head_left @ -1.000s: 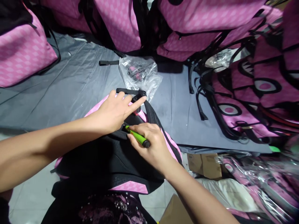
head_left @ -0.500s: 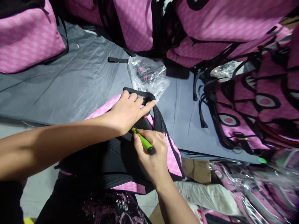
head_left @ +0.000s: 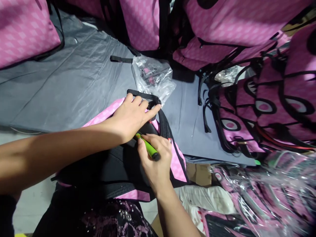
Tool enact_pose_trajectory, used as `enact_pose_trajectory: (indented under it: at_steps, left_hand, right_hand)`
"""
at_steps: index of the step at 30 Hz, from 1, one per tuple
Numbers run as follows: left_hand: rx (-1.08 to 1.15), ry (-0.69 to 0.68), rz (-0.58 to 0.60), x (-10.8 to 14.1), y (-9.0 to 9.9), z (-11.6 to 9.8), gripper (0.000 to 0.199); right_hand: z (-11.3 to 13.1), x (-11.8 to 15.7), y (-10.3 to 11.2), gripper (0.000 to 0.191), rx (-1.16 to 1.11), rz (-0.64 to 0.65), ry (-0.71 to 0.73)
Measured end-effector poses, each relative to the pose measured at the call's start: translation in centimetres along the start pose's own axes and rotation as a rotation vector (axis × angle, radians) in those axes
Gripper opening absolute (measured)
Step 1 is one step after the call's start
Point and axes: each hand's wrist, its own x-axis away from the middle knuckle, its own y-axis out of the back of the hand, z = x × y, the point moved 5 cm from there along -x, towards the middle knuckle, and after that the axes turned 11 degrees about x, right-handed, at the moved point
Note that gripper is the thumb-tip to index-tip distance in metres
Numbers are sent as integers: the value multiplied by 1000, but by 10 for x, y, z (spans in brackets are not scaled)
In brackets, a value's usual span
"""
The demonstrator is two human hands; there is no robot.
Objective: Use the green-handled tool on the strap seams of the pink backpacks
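Note:
A black and pink backpack (head_left: 116,164) lies across the near edge of the table and over my lap, its black padded side up. My left hand (head_left: 133,115) grips its top edge, fingers bent over beside the black webbing loop (head_left: 142,93) and thumb stretched to the right. My right hand (head_left: 158,161) is closed around a green pen-shaped tool with a black end (head_left: 150,148). The tool's other end points up-left into the bag's black fabric below my left palm, where its tip is hidden.
A clear plastic bag (head_left: 154,75) with dark and pink pieces lies just beyond the backpack on the grey-covered table (head_left: 74,75). Pink backpacks (head_left: 222,23) line the far side; more with eye prints (head_left: 261,108) are piled at right. Plastic-wrapped pink goods (head_left: 266,197) lie below right.
The whole scene has shifted slightly left and up in view. Both hands keep nearly the same hold on the backpack and the green tool.

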Motion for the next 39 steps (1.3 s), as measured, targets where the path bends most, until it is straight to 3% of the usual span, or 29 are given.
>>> enact_pose_trajectory:
  at_steps: [13,17,31,34,37,39]
  left_hand:
    - [3,15,3,-1,0,-1,71]
    - [13,14,23,-1,0,0,71]
    - [-41,20,28,3,1,-3,68]
    - [-35,19,-6,6,3,-4,68]
    - [1,38,13,14,10,-1,77]
    - [49,103,89,23,15,5,92]
  right_hand:
    - [-5,3,3,7,12,-37,20]
    - [-4,4,1,6,10,-106,-5]
    - [-7,5,-4,7,-99,-103,12]
    - [-7,7,-5,7,-178,-45,49]
    - [-9,11,0,7,-133,-45,39]
    - [-7,15,5,7,-97,-67,53]
